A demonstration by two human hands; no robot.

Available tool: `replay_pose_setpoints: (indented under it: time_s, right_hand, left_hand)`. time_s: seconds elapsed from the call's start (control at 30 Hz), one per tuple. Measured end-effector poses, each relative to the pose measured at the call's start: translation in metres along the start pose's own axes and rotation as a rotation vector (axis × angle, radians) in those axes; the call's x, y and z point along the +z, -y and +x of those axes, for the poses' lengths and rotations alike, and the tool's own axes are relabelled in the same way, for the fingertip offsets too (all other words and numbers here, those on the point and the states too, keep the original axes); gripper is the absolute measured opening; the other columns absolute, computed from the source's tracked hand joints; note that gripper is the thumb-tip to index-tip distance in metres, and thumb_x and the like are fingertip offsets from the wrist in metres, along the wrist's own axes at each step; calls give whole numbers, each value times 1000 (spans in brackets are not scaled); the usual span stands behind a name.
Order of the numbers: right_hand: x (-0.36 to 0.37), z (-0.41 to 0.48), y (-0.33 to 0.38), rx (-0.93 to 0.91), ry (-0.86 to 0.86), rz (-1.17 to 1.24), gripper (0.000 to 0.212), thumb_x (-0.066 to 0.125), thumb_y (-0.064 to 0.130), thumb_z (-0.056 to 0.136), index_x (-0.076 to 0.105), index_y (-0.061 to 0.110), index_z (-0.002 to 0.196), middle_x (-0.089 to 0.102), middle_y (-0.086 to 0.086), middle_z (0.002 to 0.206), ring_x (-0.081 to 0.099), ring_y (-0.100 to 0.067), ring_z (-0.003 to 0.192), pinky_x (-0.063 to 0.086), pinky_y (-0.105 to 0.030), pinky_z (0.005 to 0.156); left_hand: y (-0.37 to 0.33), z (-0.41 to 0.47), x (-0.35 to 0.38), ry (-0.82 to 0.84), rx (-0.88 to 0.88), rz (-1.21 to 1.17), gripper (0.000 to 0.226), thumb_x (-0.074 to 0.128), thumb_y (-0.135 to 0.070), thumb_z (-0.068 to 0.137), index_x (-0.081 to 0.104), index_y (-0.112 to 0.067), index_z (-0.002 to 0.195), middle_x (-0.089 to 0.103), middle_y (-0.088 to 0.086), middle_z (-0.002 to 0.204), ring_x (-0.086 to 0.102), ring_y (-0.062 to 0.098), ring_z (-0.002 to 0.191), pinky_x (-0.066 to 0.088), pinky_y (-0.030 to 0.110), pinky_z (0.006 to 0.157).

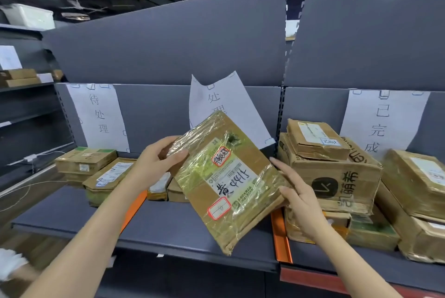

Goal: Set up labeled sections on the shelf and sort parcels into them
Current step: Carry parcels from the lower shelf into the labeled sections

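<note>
While our left hand (pixel 159 162) grips the taped parcel (pixel 228 177) by its upper corner and our right hand (pixel 296 194) pinches its lower edge, we hold it above the shelf (pixel 168 223); three labels (pixel 96 114) hang, sections hold sorted parcels (pixel 332 172), this one not yet placed.

Left hand (pixel 156 160) and right hand (pixel 301 199) hold a taped parcel (pixel 224 177).

- Parcel (pixel 228 177): brown cardboard under glossy, crinkled clear tape, with a matt white paper label.
- Shelf (pixel 72 211): smooth, matt grey metal.
- Signs (pixel 98 114) on its back wall: thin, matt white paper.
- Boxes (pixel 337 177) at its right end: rough, creased cardboard.
- Dividers (pixel 280 235): smooth orange.
</note>
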State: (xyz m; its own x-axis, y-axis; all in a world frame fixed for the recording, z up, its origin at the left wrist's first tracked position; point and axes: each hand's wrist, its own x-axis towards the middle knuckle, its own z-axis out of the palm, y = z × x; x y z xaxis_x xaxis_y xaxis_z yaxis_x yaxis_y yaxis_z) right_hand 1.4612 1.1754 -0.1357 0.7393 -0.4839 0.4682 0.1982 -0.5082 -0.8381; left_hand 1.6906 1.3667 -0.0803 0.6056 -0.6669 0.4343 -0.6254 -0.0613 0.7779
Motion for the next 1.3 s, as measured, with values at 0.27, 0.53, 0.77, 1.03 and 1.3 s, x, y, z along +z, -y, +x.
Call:
replay_pose_setpoints:
  time_s: [0.27, 0.53, 0.77, 1.03, 1.3]
  right_hand:
    - [26, -23, 5, 121, 234, 44, 57, 47, 35, 84, 23, 56, 132, 36, 48, 130, 34, 21, 122, 31, -2, 97]
    - [43, -36, -5, 37, 38, -56, 62, 57, 13, 92, 29, 50, 134, 29, 56, 125, 24, 28, 123, 22, 6, 94]
    - [57, -43, -7, 153, -56, 131, 58, 51, 4, 93, 30, 47, 126, 38, 55, 109, 29, 42, 96, 28, 11, 75]
    - [87, -42, -35, 223, 72, 183, 53, 59, 17, 89, 39, 52, 123, 56, 43, 108, 47, 24, 104, 42, -6, 87]
    - [120, -36, -24, 212, 427, 194, 62, 63, 43, 79, 25, 63, 125, 46, 54, 109, 43, 32, 100, 40, -9, 85]
  left_hand:
    - [-24, -8, -18, 99, 37, 114, 32, 66, -31, 84, 52, -52, 104, 58, -45, 95, 56, -16, 93, 44, 3, 69]
    - [-29, -13, -12, -114, 47, 134, 65, 69, -42, 72, 45, -36, 132, 45, -31, 130, 42, -15, 111, 36, 16, 96]
    - [-22, -62, 38, -206, -87, -68, 49, 58, -44, 82, 36, -43, 126, 14, -20, 152, 14, -2, 140, 27, 9, 104]
    - [-1, -141, 49, -130, -264, -119, 79, 58, -21, 91, -1, -53, 132, 37, -64, 94, 42, -35, 93, 39, -3, 75]
    - [28, -181, 25, -337, -349, -177, 76, 63, -24, 87, 15, -43, 143, 46, -49, 119, 44, -23, 112, 37, -1, 83]
